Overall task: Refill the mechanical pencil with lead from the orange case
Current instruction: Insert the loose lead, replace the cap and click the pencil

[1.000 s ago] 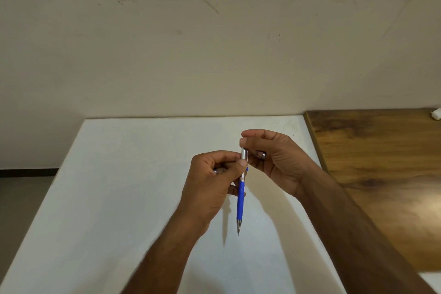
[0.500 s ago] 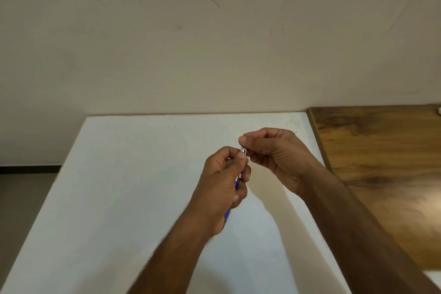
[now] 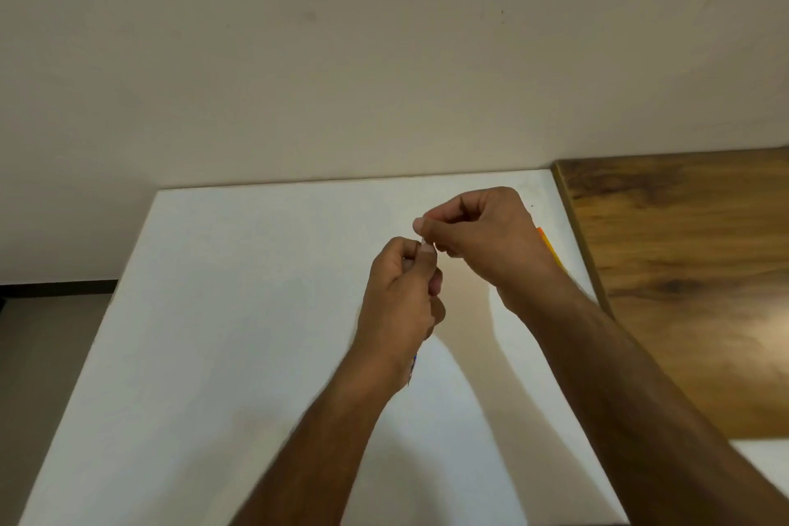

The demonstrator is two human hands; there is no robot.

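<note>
Since a second ago you are holding both hands farther back over the white table (image 3: 222, 312), and the pencil (image 3: 412, 367) is now mostly hidden. Your left hand (image 3: 399, 303) is gripping it, only its blue tip showing below. Your right hand (image 3: 478, 235) is pinching at its top end. An orange case (image 3: 548, 248) is peeking out behind your right wrist.

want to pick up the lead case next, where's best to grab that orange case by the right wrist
Only a thin orange strip of the orange case shows past the right hand, lying on the white table near its right edge. Probably pinch its long sides from above, coming from the right, once the wrist clears; its full shape is hidden.
</note>
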